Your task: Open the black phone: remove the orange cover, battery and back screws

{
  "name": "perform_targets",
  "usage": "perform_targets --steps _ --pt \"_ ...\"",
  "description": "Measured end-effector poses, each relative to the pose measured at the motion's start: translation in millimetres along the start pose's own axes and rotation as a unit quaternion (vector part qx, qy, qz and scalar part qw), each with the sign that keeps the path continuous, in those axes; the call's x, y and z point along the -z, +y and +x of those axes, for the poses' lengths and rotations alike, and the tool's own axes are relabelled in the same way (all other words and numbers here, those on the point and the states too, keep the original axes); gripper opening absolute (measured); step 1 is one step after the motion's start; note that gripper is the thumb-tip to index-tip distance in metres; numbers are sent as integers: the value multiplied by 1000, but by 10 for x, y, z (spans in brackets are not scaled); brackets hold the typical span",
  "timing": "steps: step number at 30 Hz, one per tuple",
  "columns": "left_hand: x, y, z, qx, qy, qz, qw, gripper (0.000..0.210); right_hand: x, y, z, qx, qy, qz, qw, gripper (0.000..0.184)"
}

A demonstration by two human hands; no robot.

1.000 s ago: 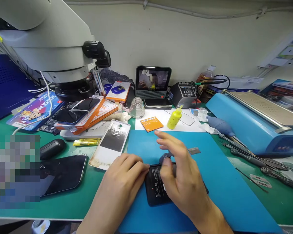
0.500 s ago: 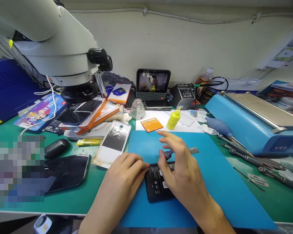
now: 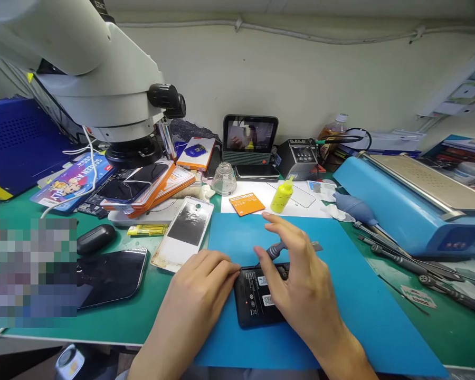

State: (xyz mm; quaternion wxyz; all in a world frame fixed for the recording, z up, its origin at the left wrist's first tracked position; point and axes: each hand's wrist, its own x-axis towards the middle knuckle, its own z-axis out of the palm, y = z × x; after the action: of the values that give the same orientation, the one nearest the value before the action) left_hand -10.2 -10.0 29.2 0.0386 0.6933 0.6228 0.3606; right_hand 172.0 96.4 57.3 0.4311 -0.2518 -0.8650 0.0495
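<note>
Fingers [image 3: 295, 240] of right hand [image 3: 306, 287] shifted, white label [image 3: 262, 281] more exposed on black phone [image 3: 244, 311]

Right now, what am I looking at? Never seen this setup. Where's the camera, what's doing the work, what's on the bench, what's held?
No machine arms here: a person works bare-handed, seen from a camera worn on their own head, looking forward and down. The left hand's fingers touch the upper-left corner of a black device on a blue mat. The right hand is over its other side, thumb and forefinger apart. Behind that hand shows a grey-handled tool; whether it is gripped is hidden. Beyond the mat are a flat orange piece and a yellow bottle; to the left, a white phone part and a microscope.
</note>
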Motion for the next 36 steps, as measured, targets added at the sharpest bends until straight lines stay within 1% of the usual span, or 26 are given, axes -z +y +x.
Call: perform_targets --steps 10,18,21,29,32,36 --pt "2 9 1 6 2 -11 1000 15 -9 23 -5 -25 -16 45 999 43" --pt "-5 2 6 12 8 -13 1000 12 -1 29 -54 -49 -16 66 997 46" --pt "-5 7 28 16 9 -13 1000 11 6 33 -57 -62 -7 65 996 43" --pt "17 145 130 59 11 21 998 13 1 47 -67 -65 0 67 996 41" --pt "-24 175 221 72 -4 2 997 14 6 49 -75 -65 5 69 995 41" --pt "-124 146 303 86 -19 -27 996 17 28 39 -63 -65 0 73 995 40"
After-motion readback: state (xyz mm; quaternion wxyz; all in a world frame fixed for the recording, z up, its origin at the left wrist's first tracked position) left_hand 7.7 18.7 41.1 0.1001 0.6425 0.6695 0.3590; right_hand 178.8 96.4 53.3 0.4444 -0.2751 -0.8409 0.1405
